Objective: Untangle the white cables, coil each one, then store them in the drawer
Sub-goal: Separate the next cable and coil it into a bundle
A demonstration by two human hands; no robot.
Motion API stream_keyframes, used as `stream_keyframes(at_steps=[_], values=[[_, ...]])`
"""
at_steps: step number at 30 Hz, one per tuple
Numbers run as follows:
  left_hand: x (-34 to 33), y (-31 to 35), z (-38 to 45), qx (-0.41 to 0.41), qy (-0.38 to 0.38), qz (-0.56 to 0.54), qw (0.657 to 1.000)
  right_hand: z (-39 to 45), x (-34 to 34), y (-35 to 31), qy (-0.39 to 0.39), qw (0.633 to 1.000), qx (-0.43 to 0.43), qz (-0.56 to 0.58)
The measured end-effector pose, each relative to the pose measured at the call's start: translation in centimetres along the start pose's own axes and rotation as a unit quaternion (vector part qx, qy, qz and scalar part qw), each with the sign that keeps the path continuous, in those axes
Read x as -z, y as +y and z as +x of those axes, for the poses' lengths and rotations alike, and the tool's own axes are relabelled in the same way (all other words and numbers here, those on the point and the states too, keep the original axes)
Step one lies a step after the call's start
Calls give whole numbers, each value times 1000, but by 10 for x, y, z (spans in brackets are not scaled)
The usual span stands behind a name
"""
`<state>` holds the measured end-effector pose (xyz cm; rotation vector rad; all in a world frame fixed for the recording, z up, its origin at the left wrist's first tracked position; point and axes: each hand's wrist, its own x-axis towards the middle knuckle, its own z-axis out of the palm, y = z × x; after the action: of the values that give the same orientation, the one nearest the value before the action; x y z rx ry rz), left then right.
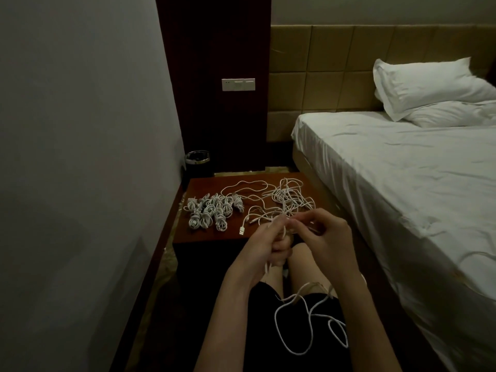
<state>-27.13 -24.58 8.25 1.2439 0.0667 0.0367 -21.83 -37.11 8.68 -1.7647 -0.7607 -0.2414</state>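
Dim bedroom, viewed from above a seated person's lap. Grey wall runs along the left; a bed with a white sheet and two pillows fills the right, backed by a padded headboard. A dark wood panel with a white switch plate stands between wall and headboard.

A small reddish-brown worktop sits low in the gap between wall and bed, its right edge close to the bed base. A black bin with a metal rim stands in the corner behind it.

On the worktop, left part: a cluster of coiled cables, lying close together, several touching. Right part: a loose tangle of white cables, with a USB plug lying near the front edge.

Left hand: fingers curled closed around a bunch of cable strands, raised just in front of the worktop's front edge. Right hand: thumb and fingers pinching a strand beside the left hand. Strands run from both hands to the tangle.

A loose cable hangs from the hands and lies in loops across the black shorts. Narrow floor strips show either side of the legs.
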Motion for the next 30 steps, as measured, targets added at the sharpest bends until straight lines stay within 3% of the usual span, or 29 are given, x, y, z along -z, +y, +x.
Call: stream_keyframes(at_steps=[4,8,13,17,21,30], values=[[11,0,3,-58,68,-61,994,0,9,6,-12,997,-71,35],[12,2,2,-58,145,-38,987,0,13,6,-18,995,-83,49],[8,9,-1,-65,152,-259,952,-4,-8,10,-139,988,-71,-23],[19,12,-3,-88,175,-336,921,-3,2,8,-192,978,-84,6],[29,11,-6,-91,164,-340,922,-1,22,2,-234,969,-74,10],[12,5,1,-49,122,-210,969,-1,5,-16,-333,940,-48,-55]])
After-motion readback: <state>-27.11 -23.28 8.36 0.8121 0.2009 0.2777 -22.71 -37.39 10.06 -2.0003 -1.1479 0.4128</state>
